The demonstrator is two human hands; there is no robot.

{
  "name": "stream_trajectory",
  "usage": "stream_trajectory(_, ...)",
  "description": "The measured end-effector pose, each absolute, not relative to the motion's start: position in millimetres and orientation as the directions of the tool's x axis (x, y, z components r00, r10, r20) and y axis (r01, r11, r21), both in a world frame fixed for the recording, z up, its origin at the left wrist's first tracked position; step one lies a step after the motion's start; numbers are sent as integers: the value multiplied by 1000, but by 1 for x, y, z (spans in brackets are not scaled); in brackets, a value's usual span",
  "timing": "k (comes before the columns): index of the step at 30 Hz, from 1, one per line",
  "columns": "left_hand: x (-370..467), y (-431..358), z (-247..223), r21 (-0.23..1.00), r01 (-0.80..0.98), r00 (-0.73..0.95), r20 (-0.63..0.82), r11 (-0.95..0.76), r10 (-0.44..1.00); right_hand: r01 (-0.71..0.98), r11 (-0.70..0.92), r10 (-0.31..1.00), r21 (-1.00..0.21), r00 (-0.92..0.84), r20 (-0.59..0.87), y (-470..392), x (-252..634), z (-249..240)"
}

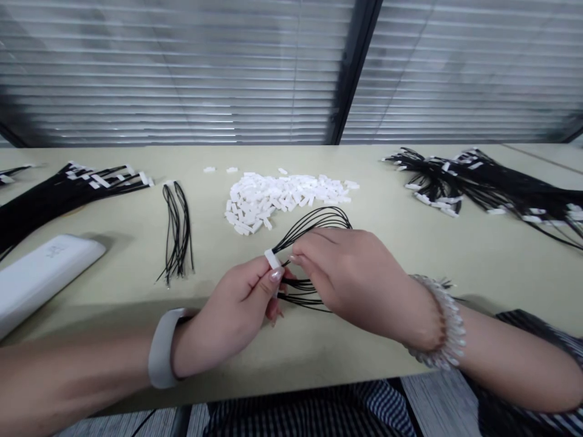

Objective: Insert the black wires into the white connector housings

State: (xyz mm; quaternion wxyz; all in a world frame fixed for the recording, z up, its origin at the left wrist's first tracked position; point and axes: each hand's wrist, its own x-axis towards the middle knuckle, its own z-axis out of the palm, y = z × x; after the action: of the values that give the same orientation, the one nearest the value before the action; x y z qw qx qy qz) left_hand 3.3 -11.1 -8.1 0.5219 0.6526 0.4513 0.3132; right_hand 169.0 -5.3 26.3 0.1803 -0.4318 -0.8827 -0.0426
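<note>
Hands: left [241,303] pinching white clip [272,259], right [350,273] gripping black cords [314,221], clip pile [277,197] behind

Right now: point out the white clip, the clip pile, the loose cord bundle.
white clip [272,259], head view, its top face above the left thumb.
clip pile [282,197], head view, pile middle.
loose cord bundle [177,233], head view, mid-length.

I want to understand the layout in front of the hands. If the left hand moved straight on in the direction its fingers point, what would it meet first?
The left hand points up and right, toward the right hand, which sits almost against it over the black cords. It would probably meet those fingers first; the pile of white clips lies farther back.
</note>
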Motion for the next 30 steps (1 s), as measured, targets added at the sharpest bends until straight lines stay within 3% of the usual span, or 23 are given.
stream_trajectory(5, 2, -9, -10, 986, 164, 372, -79, 18, 925, 699, 672, 717, -245, -530, 453, -1, 175, 36)
stream_trajectory(7, 1, -7, -12, 996, 70, 327, -78, 58, 942, 690, 619, 754, -376, -388, 530, 6, 190, 44)
stream_trajectory(9, 1, -6, -14, 997, -4, 273, -67, 71, 960, 729, 462, 853, -504, -209, 479, 18, 210, 50)
stream_trajectory(12, 2, -5, -15, 993, -88, 225, -60, 81, 973, 787, 333, 932, -519, -359, 52, 34, 230, 47)
stream_trajectory(14, 2, -4, -14, 987, -131, 208, -63, 92, 976, 739, 339, 837, -583, -519, -171, 38, 229, 40)
stream_trajectory(16, 3, -3, -14, 984, -152, 198, -67, 98, 978, 643, 318, 725, -697, -639, -258, 35, 220, 33)
stream_trajectory(20, 2, -3, -15, 984, -145, 206, -68, 99, 976, 471, 268, 686, -840, -706, -177, 25, 197, 26)
stream_trajectory(24, 2, -3, -16, 990, -121, 223, -48, 76, 974, 389, 131, 720, -912, -669, -182, 21, 187, 21)
stream_trajectory(30, 2, -5, -18, 998, -62, 256, -9, 25, 967, 217, 24, 626, -976, -764, -155, 22, 177, 12)
